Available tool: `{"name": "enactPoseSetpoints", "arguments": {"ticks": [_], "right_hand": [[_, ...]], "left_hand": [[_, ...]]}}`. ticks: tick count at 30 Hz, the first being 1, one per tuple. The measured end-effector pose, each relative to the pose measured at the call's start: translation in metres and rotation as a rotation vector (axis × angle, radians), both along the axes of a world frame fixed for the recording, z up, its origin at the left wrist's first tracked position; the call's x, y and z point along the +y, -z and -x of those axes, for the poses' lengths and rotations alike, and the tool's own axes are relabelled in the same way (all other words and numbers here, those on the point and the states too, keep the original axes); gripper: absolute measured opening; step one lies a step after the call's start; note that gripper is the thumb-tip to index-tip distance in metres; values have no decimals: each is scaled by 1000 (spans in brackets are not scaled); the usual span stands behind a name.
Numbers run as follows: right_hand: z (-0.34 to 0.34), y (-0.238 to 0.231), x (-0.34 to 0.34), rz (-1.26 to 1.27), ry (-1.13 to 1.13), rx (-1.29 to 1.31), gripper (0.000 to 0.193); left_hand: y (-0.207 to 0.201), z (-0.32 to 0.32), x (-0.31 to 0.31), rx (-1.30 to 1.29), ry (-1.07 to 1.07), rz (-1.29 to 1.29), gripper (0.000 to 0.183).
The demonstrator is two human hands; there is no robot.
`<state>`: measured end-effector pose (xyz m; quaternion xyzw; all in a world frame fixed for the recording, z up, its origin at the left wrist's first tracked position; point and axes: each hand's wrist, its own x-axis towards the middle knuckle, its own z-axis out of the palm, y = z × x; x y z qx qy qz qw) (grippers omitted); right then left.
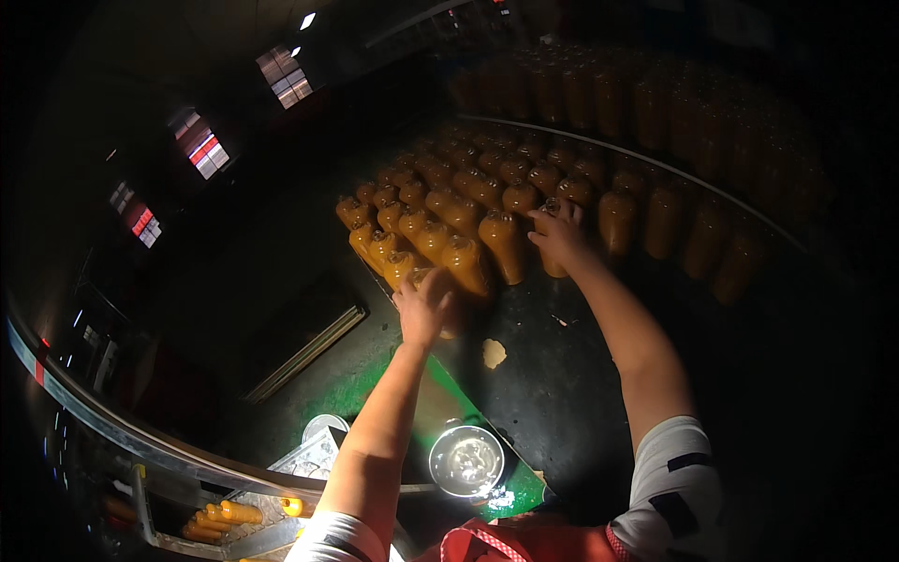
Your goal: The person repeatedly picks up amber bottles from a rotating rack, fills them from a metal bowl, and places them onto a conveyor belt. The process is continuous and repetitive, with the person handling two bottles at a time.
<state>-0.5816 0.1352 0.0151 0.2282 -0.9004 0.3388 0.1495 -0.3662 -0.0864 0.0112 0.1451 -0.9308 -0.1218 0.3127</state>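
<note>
The right hand [562, 232] is gripping an amber-filled bottle [554, 269] round its neck at the rows' edge; the left hand [426, 304] is cupping a second bottle [420, 275], closure too shadowed to tell; neighbouring bottles [465, 265] are crowding close, so a sideways knock could topple some

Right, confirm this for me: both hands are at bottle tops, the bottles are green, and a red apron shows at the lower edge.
Not quite: the bottles are orange, as the head view shows. The left hand and right hand are at bottle tops, and a red apron shows at the lower edge.
</note>
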Motion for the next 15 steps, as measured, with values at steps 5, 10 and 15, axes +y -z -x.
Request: {"name": "enactPoseSetpoints", "arguments": {"ticks": [5, 10, 15], "right_hand": [[2, 4, 12, 74, 51, 204, 39], [-20, 12, 26, 242, 94, 263, 47], [-75, 64, 61, 1015, -102, -350, 42]], "left_hand": [[-2, 1, 10, 119, 0, -60, 50], [16, -54, -8, 326, 41, -162, 47], [54, -167, -24, 578, 32, -1156, 54]]}}
